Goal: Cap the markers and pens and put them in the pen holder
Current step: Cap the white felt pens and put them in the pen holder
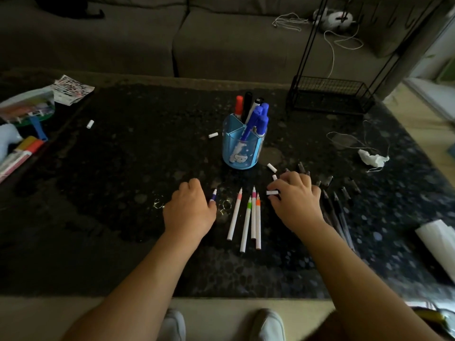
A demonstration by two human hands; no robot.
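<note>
A blue pen holder (240, 148) stands mid-table with several capped markers in it. In front of it lie several uncapped white pens (246, 217) with coloured tips, side by side. My left hand (188, 209) is closed around a purple-tipped white pen (213, 195), whose tip pokes out past my fingers. My right hand (294, 200) pinches a small white cap (272, 192) at its fingertips. Loose white caps lie near the holder (271, 167), (213, 135) and far left (90, 124). Dark pens (337, 212) and dark caps (328, 179) lie right of my right hand.
The dark patterned table (123, 180) has a marker pack (27, 107) and loose markers (22, 153) at its left edge. A black wire rack (330, 94) stands back right. Crumpled white paper with string (373, 158) and a white sheet (438, 239) lie at the right.
</note>
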